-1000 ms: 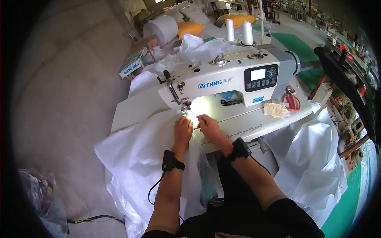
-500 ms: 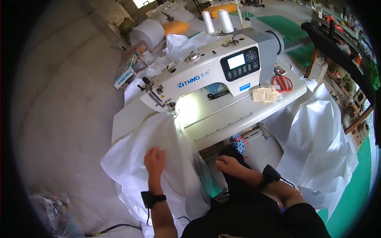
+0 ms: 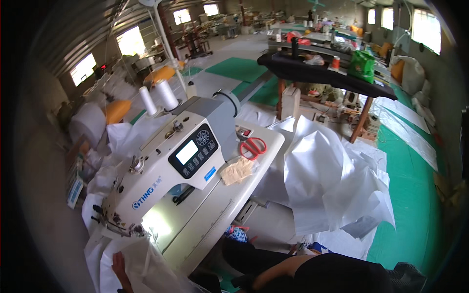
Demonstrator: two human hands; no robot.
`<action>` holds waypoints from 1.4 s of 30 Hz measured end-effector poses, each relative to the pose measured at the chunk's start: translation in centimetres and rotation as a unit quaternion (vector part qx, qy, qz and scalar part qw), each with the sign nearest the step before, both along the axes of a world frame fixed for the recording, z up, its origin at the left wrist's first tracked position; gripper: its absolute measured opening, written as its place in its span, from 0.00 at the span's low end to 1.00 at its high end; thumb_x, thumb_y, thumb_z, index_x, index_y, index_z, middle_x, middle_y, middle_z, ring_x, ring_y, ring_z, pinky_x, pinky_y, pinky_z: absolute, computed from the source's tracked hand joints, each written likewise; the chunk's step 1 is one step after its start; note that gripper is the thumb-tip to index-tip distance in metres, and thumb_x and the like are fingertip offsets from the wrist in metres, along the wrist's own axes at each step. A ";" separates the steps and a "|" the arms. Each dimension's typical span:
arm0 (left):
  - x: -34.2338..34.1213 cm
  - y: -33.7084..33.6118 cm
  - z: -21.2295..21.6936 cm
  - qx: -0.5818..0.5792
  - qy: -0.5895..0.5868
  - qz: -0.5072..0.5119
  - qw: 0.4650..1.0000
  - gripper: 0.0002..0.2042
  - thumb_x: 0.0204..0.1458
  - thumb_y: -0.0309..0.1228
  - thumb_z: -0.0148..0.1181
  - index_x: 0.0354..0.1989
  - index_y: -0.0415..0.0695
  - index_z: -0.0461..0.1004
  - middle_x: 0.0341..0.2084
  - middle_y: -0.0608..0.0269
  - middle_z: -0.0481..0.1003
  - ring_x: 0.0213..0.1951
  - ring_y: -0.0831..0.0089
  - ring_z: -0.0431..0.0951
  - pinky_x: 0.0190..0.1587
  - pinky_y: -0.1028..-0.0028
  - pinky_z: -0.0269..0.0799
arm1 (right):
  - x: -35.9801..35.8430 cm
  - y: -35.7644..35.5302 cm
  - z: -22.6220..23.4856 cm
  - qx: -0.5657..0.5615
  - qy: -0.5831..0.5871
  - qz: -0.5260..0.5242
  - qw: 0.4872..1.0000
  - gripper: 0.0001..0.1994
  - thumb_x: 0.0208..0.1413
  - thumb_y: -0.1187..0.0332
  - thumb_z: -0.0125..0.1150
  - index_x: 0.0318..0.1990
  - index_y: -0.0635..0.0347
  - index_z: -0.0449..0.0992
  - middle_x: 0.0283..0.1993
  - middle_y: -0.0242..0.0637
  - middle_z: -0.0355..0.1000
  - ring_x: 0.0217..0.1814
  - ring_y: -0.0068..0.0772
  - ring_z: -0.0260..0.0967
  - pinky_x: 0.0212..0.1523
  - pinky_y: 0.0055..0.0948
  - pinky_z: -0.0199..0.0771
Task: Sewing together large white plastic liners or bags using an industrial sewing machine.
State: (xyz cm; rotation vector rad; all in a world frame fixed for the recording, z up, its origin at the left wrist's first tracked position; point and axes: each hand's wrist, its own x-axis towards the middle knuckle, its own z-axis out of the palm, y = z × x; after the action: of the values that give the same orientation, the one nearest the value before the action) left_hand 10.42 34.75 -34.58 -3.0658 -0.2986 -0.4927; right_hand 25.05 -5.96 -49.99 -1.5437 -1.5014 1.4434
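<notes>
My left hand (image 3: 118, 267) rests on a white sheet of plastic-like material (image 3: 139, 261) at the lower left. Its fingers look loosely extended on the sheet, with nothing seen in them. The sheet runs up to the needle end of a white sewing machine (image 3: 161, 180), whose lamp lights the bed. My right arm (image 3: 286, 271) bends in at the bottom edge. Its hand is out of the picture. Red-handled scissors (image 3: 252, 148) and a tan paper-like piece (image 3: 237, 170) lie on the machine's table (image 3: 195, 229), near its right end.
Two white thread cones (image 3: 166, 95) stand behind the machine. A large crumpled white sheet (image 3: 337, 180) hangs to the right of the table. Beyond it stands a dark-topped table (image 3: 332, 78) with a green bag (image 3: 362, 66). Green sheeting (image 3: 405, 210) covers floor at right.
The view has swung up and to the right, so the machine appears lower left and the far room shows. My right hand has left the picture. My left hand remains at the white sheet.
</notes>
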 end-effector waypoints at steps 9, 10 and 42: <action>5.3 2.0 3.0 -0.005 0.088 0.143 0.986 0.20 0.62 0.38 0.47 0.54 0.35 0.71 0.53 0.39 0.70 0.56 0.44 0.68 0.61 0.53 0.62 | 1.4 -2.3 3.1 -0.023 -0.021 -0.063 0.997 0.25 0.59 0.64 0.57 0.63 0.61 0.66 0.61 0.46 0.68 0.62 0.41 0.66 0.64 0.40 0.62; 5.1 1.5 3.3 -0.005 0.096 0.152 0.984 0.20 0.62 0.38 0.48 0.55 0.35 0.71 0.53 0.39 0.70 0.56 0.44 0.68 0.61 0.54 0.62 | 1.2 -2.6 3.2 -0.021 -0.024 -0.064 0.997 0.25 0.59 0.64 0.57 0.63 0.61 0.66 0.61 0.46 0.68 0.62 0.41 0.66 0.64 0.40 0.62; -15.1 -47.3 0.4 0.025 -0.120 0.328 0.937 0.29 0.48 0.43 0.64 0.58 0.41 0.68 0.48 0.54 0.72 0.52 0.54 0.70 0.55 0.56 0.62 | -7.3 -19.5 10.3 -0.081 0.212 -0.238 0.944 0.17 0.64 0.57 0.55 0.49 0.63 0.71 0.46 0.40 0.74 0.42 0.32 0.76 0.40 0.29 0.78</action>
State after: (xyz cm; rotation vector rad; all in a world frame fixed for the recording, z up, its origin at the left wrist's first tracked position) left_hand -4.69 -12.50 -34.21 -2.6097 -1.2270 -0.7929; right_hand 17.78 -25.42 -39.70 -1.4363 -0.7124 1.4999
